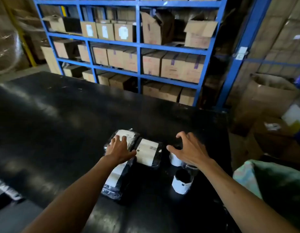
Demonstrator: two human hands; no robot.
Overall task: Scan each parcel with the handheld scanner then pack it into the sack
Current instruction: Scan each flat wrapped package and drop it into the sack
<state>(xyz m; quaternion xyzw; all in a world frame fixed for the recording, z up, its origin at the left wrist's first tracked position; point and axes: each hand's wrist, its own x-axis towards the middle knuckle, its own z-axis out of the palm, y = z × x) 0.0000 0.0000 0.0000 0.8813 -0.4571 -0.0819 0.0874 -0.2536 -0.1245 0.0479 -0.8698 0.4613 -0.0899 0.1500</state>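
Note:
Several black plastic-wrapped parcels with white labels lie on the black table (61,115). My left hand (119,148) rests flat on the far left parcel (124,134), fingers spread. Another parcel (148,153) lies just right of that hand, and a long one (115,180) lies under my left wrist. My right hand (188,149) hovers with fingers apart over a dark object (177,146) that I cannot identify; no scanner is clearly visible. A small cylindrical parcel (181,182) with a white label stands below it. The green sack (270,185) gapes at the right edge.
Blue metal shelving (139,46) full of cardboard boxes stands behind the table. Large cardboard boxes (267,101) crowd the floor at the right. A grey plastic bag (6,190) lies at the table's left edge.

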